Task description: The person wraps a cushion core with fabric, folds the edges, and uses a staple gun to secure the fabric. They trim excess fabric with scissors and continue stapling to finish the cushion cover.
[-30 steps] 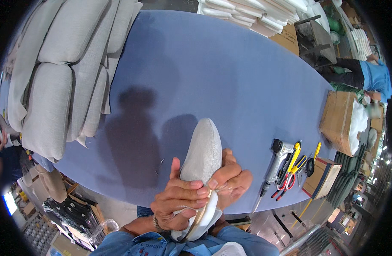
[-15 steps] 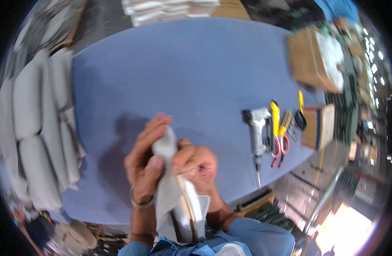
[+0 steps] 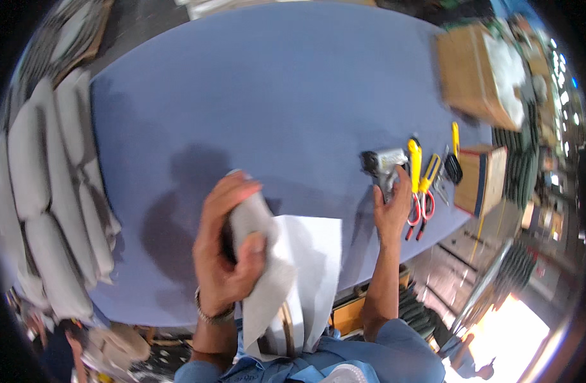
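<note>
My left hand point(image 3: 226, 252) is closed around the top end of a grey fabric-covered padded piece point(image 3: 261, 220), which stands tilted up against my body. Loose grey cloth and a white sheet point(image 3: 321, 255) hang open along its side. A thin wooden strip point(image 3: 285, 319) shows between them. To the right, my right hand point(image 3: 393, 204) has its fingers around the body of a silver air staple gun point(image 3: 388, 158), which lies on the blue table. The fingers and palm hide much of the tool's body.
Beside the staple gun lie a yellow cutter point(image 3: 415, 166), red-handled scissors point(image 3: 428, 207) and another yellow-handled tool point(image 3: 431, 172). Cardboard boxes point(image 3: 465, 70) stand along the table's right edge. Grey padded pieces point(image 3: 50, 191) are stacked at the left. Other people are partly visible at the lower edges.
My right hand has left the padded piece and moved right onto the staple gun. The white sheet has swung open to the right. My left hand keeps its hold.
</note>
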Available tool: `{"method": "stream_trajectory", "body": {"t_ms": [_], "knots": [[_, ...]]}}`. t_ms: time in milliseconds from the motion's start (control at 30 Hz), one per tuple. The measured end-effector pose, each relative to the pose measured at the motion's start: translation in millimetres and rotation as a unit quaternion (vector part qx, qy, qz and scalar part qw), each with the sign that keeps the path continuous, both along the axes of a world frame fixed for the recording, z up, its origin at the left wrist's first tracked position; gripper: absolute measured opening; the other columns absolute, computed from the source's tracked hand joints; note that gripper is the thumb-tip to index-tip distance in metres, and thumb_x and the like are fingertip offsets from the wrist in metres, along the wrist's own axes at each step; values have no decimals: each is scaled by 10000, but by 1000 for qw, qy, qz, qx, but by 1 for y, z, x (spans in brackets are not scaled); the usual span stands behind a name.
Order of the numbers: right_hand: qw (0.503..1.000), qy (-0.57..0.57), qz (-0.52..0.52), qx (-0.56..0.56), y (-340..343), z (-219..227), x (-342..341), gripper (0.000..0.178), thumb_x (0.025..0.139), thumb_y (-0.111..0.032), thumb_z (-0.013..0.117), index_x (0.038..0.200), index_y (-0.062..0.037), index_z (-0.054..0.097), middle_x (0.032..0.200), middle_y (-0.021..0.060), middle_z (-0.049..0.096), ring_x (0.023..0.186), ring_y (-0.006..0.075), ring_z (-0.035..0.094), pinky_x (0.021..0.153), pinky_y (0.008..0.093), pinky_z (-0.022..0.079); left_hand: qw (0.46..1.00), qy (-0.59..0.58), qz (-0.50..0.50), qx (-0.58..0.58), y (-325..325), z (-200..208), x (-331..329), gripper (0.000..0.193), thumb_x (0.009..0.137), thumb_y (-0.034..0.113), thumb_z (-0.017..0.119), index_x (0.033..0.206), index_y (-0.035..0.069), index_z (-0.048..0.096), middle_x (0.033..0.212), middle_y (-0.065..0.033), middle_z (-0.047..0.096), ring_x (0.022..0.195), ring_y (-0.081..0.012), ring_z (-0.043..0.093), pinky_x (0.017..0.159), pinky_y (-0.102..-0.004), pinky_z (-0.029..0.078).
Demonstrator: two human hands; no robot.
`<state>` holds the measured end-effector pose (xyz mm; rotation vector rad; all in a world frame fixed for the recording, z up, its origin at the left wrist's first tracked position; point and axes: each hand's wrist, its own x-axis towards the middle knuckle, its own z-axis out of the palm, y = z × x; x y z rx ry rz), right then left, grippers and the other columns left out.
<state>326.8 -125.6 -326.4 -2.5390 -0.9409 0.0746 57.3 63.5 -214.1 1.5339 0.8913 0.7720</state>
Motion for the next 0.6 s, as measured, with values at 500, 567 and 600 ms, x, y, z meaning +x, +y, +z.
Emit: {"method": "stream_trajectory", "body": {"t_ms": [500,567,600], "knots": [[879,394,262,61,57,195,-14,702,820,-44,725,1483,7,498,1262,155,674,969,232,697,865,340,556,999,-39,-14,18,-9,-19,7,684,823,29,624,1494,31,492,1444,-158,559,1431,-324,429,1216,-500,239],[859,263,439,-33,98,224,-30,658,811,-98,747,1439,-8,569,1231,162,695,961,237,713,853,335,562,999,-43,-10,16,-9,-22,6,724,798,25,628,1506,38,480,1450,-161,555,1438,-330,424,1226,-510,209],[859,246,441,-91,105,229,-36,663,766,-183,782,1390,-21,627,1209,167,706,1009,252,718,870,337,562,999,-45,-13,18,-9,-22,6,744,786,23,631,1513,41,474,1453,-162,553,1442,-333,422,1231,-515,194]]}}
